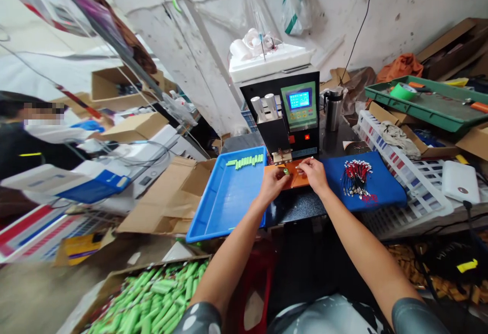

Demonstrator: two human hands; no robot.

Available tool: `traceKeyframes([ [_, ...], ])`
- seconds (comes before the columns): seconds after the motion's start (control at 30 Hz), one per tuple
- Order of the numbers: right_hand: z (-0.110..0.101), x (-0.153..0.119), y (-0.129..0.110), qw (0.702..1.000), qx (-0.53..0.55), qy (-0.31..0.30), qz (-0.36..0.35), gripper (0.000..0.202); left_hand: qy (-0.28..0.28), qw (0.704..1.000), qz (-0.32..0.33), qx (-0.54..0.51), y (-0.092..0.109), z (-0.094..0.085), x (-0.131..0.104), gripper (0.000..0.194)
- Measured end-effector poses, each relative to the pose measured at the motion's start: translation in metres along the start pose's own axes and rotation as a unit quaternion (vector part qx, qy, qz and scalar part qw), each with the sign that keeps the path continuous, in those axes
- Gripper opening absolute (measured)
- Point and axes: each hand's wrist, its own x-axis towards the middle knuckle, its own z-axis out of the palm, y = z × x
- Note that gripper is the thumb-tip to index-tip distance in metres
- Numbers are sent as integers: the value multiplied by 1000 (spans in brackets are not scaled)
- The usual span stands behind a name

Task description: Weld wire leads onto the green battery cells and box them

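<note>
My left hand (pixel 272 183) is closed on a green battery cell (pixel 285 171), its end facing up, over the orange work surface (pixel 298 182). Close beside it, my right hand (pixel 314 175) pinches a small wire lead, with a white connector (pixel 311 158) showing above the fingers; most of the lead is hidden. Just behind both hands stands a black spot welder (pixel 301 143) with a lit blue display and copper-coloured electrodes. A bundle of red and black wire leads (pixel 356 177) with white connectors lies on a blue mat (pixel 385 184) to the right.
A blue tray (pixel 224 207) on the left holds a row of green cells (pixel 247 161). Below it, a cardboard box (pixel 107 285) is full of green cells. A steel flask (pixel 333 110), white crate (pixel 404 171) and green tray (pixel 430 101) stand right. Another person (pixel 34 146) is far left.
</note>
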Motion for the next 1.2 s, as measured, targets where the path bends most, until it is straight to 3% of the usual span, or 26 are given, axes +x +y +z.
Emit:
traceKeyframes([
  [0.37,18,15,14,1000,-21,-8,15,17,2,998,8,-64,-25,12,6,28],
  [0.6,18,21,32,995,-84,-24,-41,16,18,998,32,-45,-26,11,6,25],
  [0.8,18,22,38,987,-151,-29,-47,13,35,998,35,-40,-26,11,5,23],
  [1.2,18,23,41,985,-154,-38,-64,13,42,998,39,-36,-20,10,5,25],
])
